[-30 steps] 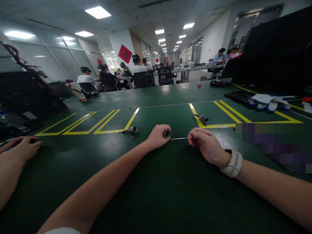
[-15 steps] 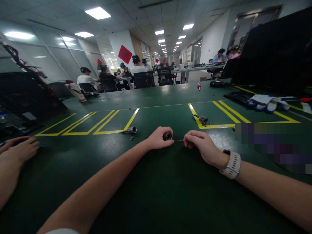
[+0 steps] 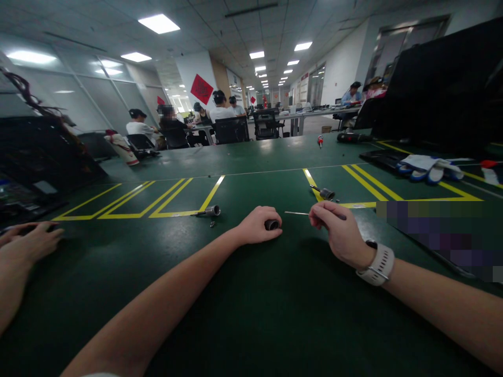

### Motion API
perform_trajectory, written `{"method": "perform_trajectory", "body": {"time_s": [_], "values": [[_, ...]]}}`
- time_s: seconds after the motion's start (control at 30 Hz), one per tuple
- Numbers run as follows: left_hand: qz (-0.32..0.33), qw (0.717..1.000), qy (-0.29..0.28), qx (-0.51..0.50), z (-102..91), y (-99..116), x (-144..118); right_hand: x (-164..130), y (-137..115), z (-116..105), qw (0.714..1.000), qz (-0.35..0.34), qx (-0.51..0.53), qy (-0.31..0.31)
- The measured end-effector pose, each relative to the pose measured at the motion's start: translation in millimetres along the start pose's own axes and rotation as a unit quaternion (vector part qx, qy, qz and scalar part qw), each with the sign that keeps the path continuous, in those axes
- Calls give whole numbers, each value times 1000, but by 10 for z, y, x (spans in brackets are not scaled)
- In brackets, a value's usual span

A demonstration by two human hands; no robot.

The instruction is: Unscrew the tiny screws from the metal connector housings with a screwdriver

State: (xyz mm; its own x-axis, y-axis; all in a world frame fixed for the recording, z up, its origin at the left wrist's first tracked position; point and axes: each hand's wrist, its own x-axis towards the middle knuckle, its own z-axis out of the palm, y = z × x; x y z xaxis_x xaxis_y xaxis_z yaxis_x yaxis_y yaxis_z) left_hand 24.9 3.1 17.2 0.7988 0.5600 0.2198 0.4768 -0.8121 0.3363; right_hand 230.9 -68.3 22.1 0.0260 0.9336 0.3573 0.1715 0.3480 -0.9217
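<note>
My left hand (image 3: 257,225) rests on the green table (image 3: 251,314), closed around a small dark metal cylinder (image 3: 271,225) whose open end faces right. My right hand (image 3: 338,233), with a white watch on the wrist, pinches a thin metal rod (image 3: 297,213) that points left, its tip in the air just above and to the right of the cylinder. The rod and the cylinder are apart.
Two similar metal sockets lie on the yellow floor-tape lines, one (image 3: 212,211) left of my hands, one (image 3: 327,193) behind the right hand. White-and-blue gloves (image 3: 426,167) lie at the right. Another person's hand (image 3: 29,241) rests at the far left. People sit at tables behind.
My right hand has lifted and drawn the thin rod back out of the cylinder's mouth, raising its tip. My left hand has tilted the cylinder down onto the table.
</note>
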Motion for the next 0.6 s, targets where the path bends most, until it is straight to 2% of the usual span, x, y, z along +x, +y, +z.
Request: {"method": "perform_trajectory", "body": {"time_s": [0.07, 0.1, 0.17, 0.23, 0.3, 0.37, 0.6], "values": [[-1, 1000, 4, 4, 10, 0, 1, 107, -30, -61, 981, -97, -167, -29], [-3, 1000, 6, 3, 13, 4, 1, 176, -36, -92, 951, -155, -263, -46], [-5, 1000, 8, 0, 13, 17, 0, 329, -11, -146, 869, -224, -434, -78], [-5, 1000, 9, 4, 4, 39, -1, 481, 68, -182, 796, -222, -556, -91], [-6, 1000, 10, 14, -11, 61, -2, 616, 184, -206, 747, -184, -630, -104], [-4, 1000, 6, 24, -25, 77, -2, 726, 309, -229, 729, -145, -660, -112], [21, 999, 8, 40, -29, 72, -23, 983, 606, -416, 728, -58, -676, -100]]}}
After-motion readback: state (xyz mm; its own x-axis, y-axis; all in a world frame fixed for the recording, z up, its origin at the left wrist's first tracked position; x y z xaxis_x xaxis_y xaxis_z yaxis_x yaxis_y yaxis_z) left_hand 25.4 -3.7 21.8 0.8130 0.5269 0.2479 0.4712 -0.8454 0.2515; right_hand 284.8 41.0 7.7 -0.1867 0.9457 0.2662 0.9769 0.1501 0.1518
